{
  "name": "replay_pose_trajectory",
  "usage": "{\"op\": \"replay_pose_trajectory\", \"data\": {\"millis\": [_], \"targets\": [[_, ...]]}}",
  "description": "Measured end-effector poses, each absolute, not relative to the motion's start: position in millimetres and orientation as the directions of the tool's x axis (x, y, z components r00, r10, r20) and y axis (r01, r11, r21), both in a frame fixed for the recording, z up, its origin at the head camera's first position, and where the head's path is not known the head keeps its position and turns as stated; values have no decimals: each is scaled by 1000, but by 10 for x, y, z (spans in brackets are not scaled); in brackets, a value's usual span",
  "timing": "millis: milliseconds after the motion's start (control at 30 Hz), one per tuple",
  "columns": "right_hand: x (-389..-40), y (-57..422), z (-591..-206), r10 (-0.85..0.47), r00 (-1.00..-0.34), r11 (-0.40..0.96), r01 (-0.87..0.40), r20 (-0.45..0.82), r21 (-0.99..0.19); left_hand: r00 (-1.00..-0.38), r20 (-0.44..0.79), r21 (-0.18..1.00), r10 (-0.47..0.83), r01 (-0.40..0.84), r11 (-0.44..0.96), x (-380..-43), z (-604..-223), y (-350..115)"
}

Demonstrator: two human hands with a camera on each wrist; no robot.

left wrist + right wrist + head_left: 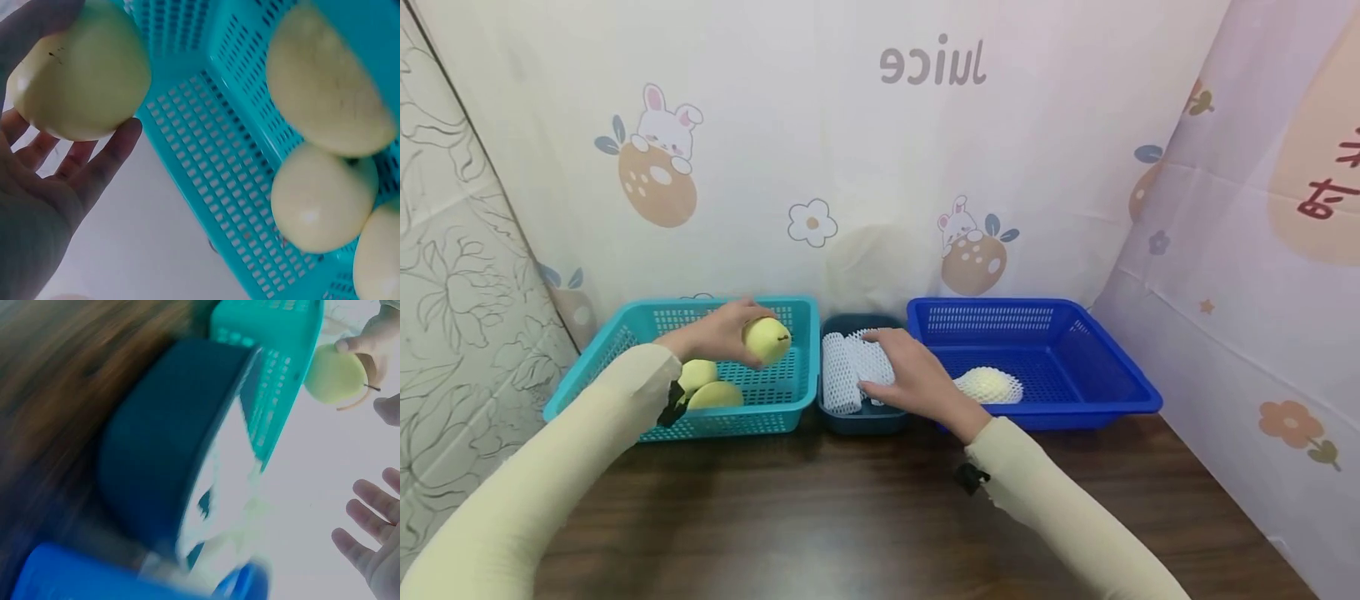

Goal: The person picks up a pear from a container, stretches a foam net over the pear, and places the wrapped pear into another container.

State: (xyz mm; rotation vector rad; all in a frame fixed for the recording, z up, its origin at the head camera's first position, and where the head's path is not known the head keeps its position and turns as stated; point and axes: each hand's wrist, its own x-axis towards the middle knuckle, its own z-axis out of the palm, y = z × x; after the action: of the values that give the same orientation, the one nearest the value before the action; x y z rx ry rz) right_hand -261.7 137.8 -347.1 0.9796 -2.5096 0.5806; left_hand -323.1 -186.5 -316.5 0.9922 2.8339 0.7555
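My left hand (726, 333) grips a yellow-green pear (769, 341) by its side, above the teal basket (760, 423). Seen from the left wrist, thumb and fingers wrap around the pear (87, 78). More pears (715, 395) lie in that basket below the hand. Over the small dark blue bin (865, 423) is my right hand (917, 377), thumb and fingers spread apart. White foam net sleeves (841, 379) lie in the bin beneath it. The right wrist view shows these fingers (369, 519) extended with nothing between them.
To the right stands a blue basket (1067, 410), holding a pear in a foam net (990, 386) near its front left. All three containers sit side by side on a dark wooden table (850, 517). A printed curtain (865, 167) hangs right behind them.
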Motion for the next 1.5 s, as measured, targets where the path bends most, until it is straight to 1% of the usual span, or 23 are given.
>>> {"op": "replay_pose_trajectory", "data": {"millis": [133,300,433,533,733,867,1033,1133,1267,1500], "targets": [[-2644,1147,-3420,-569,-691,637,-713,445,-293,-790,126,498,600,574,650,-3124,-3159,-1772],[-2662,955,-3391,-591,-700,596,-714,401,-367,-761,190,520,620,614,594,-3028,-3155,-1624],[-2669,875,-3411,-609,-678,562,-735,412,-379,-744,229,565,628,627,536,-2958,-3175,-1497],[-2657,859,-3435,-597,-675,540,-737,433,-406,-743,238,604,625,617,504,-2907,-3194,-1394],[-2623,951,-3479,-538,-699,477,-713,471,-513,-754,252,646,607,598,475,-2832,-3252,-1206],[-2594,1072,-3483,-535,-676,429,-734,507,-526,-752,266,654,603,600,460,-2765,-3276,-1103],[-2504,1224,-3472,-546,-650,405,-757,529,-512,-748,274,671,604,599,437,-2641,-3296,-981],[-2424,1306,-3476,-555,-651,402,-755,518,-517,-730,293,673,617,616,409,-2572,-3330,-917],[-2304,1398,-3501,-568,-669,417,-736,479,-533,-705,323,660,632,646,383,-2468,-3400,-841],[-2105,1506,-3662,-599,-677,417,-720,427,-555,-729,293,676,619,616,405,-2234,-3595,-731]]}}
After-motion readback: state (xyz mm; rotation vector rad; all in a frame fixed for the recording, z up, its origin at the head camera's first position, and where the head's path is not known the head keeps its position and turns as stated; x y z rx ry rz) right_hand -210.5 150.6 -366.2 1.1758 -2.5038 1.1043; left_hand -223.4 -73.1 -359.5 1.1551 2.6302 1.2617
